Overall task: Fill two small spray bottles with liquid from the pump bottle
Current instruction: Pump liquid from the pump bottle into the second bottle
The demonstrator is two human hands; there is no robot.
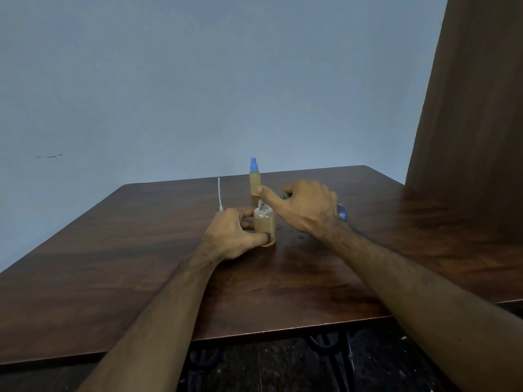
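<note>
Two small spray bottles (264, 223) on show, both with yellow-brown liquid inside. One stands in the middle of the frame with its neck bare and open, on the brown surface (113, 250). Held low down in the grip of the left hand (230, 236), fingers and thumb curled round it, likely so as not to tip while open. Same hand also pinches the spray top, with one thin white tube (219, 193) poking straight up, likely kept handy for going back on. Other bottle (255, 181) stands just behind, higher in the frame, blue cap on, so likely done.

Right hand (307, 207) sits just right of the open neck, fingers curled over something dark green and blue (342, 212). Maybe the pump bottle, mostly hidden, so cannot tell. Thumb points toward the open neck. A few wet drops (300, 237) sit under the right wrist, likely spilled.

Counted: two hands, two small bottles, one blue cap on, one white tube.
</note>
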